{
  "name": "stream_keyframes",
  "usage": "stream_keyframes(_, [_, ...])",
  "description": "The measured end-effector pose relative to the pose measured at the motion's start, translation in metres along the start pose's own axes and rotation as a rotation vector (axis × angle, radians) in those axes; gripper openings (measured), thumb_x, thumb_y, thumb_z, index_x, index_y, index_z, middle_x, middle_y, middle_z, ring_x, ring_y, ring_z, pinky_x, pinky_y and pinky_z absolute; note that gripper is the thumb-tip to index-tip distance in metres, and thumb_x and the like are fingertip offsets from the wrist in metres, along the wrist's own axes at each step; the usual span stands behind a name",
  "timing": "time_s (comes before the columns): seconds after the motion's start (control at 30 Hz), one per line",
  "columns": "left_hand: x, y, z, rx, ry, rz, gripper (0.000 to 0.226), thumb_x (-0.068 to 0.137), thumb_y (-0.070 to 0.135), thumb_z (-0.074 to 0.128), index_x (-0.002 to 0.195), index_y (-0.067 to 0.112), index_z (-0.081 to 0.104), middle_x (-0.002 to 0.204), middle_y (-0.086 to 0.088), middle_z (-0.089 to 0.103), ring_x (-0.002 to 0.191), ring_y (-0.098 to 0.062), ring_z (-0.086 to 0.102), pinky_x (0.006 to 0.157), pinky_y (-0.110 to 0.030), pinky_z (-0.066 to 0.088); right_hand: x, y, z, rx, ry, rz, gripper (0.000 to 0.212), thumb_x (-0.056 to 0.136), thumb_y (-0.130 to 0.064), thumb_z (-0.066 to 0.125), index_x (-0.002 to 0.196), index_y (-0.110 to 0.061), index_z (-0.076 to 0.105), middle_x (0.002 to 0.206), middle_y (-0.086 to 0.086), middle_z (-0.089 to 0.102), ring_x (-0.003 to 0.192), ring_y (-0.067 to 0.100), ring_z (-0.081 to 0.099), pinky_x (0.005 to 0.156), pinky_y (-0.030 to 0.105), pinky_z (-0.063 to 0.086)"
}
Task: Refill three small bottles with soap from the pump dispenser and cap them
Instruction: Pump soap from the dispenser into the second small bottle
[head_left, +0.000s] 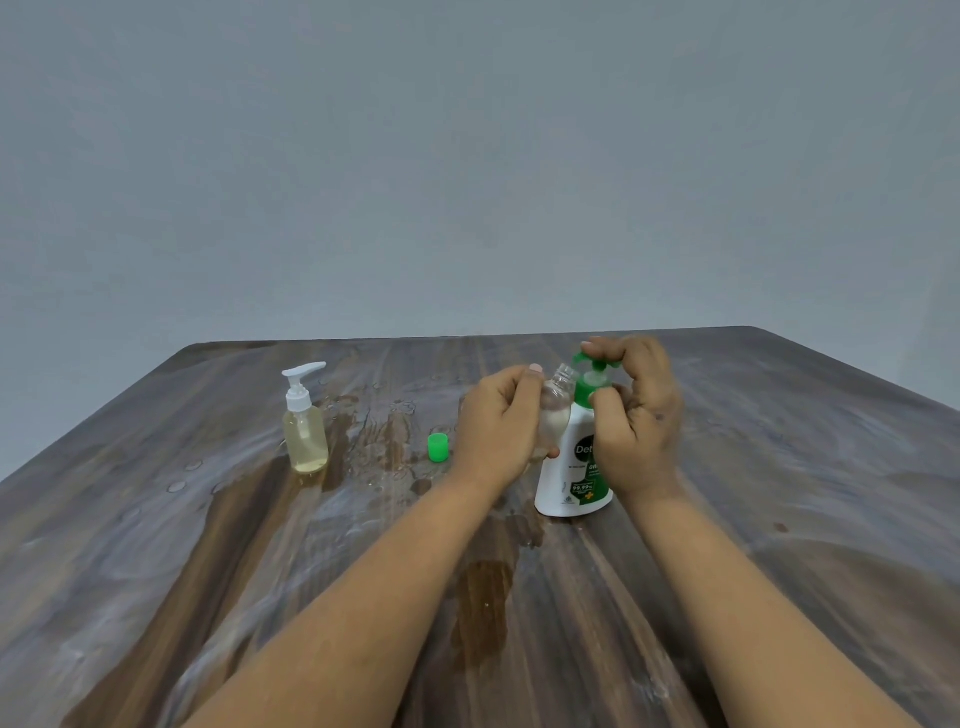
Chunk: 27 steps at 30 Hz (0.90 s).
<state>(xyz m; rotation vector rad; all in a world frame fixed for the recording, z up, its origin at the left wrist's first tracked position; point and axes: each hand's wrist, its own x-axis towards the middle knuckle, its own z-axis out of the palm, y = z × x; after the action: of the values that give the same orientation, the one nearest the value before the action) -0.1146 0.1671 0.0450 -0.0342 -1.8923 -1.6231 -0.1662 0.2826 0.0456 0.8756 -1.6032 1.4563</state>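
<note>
A grey wall backs the wet, streaked wooden counter (208, 545). My left hand (493, 423) grips a small clear bottle (555, 410), tilted with its open mouth under the nozzle of the green-and-white pump dispenser (574, 467). My right hand (636, 410) curls over the pump head. A green cap (437, 447) lies just left of my left hand; a capped pump bottle of yellowish soap (305, 426) stands further left.

Dark wood-grain table (779, 571) with wet smears and droplets; plain grey-blue wall (467, 156) behind
</note>
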Motion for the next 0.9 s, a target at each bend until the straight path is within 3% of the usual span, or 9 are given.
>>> stream_keyframes(0.1, [0.0006,-0.0017,0.0,0.018,0.005,0.005,0.043,0.103,0.024,0.047,0.063,0.013,0.059,0.055,0.01,0.058,0.057,-0.021,0.059,0.05,-0.047,0.057,0.0004,-0.0003,-0.0006,0.011,-0.004,0.009,0.034,0.07,-0.004,0.043,0.095,-0.011,0.065,0.094,-0.002,0.059,0.092,-0.003,0.055,0.078,0.013,0.043])
stream_keyframes(0.3, [0.0014,-0.0037,0.0003,0.0,0.006,0.012,0.044,0.103,0.022,0.046,0.06,0.017,0.056,0.051,0.013,0.056,0.047,-0.006,0.056,0.04,-0.025,0.049,0.0011,-0.001,0.0006,-0.008,0.004,0.021,0.028,0.071,-0.004,0.042,0.084,-0.009,0.065,0.09,0.007,0.062,0.089,-0.006,0.055,0.074,0.01,0.042])
stream_keyframes(0.57, [-0.0004,-0.0006,-0.0003,-0.016,-0.007,-0.026,0.042,0.103,0.025,0.047,0.071,0.001,0.061,0.062,0.011,0.062,0.053,-0.007,0.059,0.048,-0.048,0.059,-0.001,-0.0018,-0.0002,-0.033,-0.007,-0.013,0.033,0.071,-0.003,0.043,0.096,-0.009,0.065,0.094,-0.001,0.058,0.092,-0.004,0.053,0.078,0.012,0.042])
stream_keyframes(0.8, [-0.0001,-0.0011,0.0002,-0.02,-0.002,-0.026,0.042,0.102,0.025,0.047,0.069,0.003,0.06,0.06,0.01,0.06,0.054,-0.008,0.058,0.046,-0.04,0.058,0.0011,-0.0005,-0.0001,-0.02,0.0,0.028,0.029,0.071,-0.016,0.039,0.084,-0.008,0.064,0.09,0.004,0.061,0.088,-0.005,0.053,0.074,0.014,0.043])
stream_keyframes(0.9, [0.0009,-0.0018,0.0,-0.008,-0.001,-0.017,0.043,0.103,0.024,0.046,0.065,0.01,0.059,0.055,0.012,0.058,0.052,-0.012,0.058,0.051,-0.047,0.058,0.0007,-0.0011,0.0,-0.009,0.002,0.018,0.031,0.072,-0.015,0.04,0.088,-0.007,0.065,0.091,0.0,0.059,0.088,-0.004,0.054,0.074,0.014,0.043])
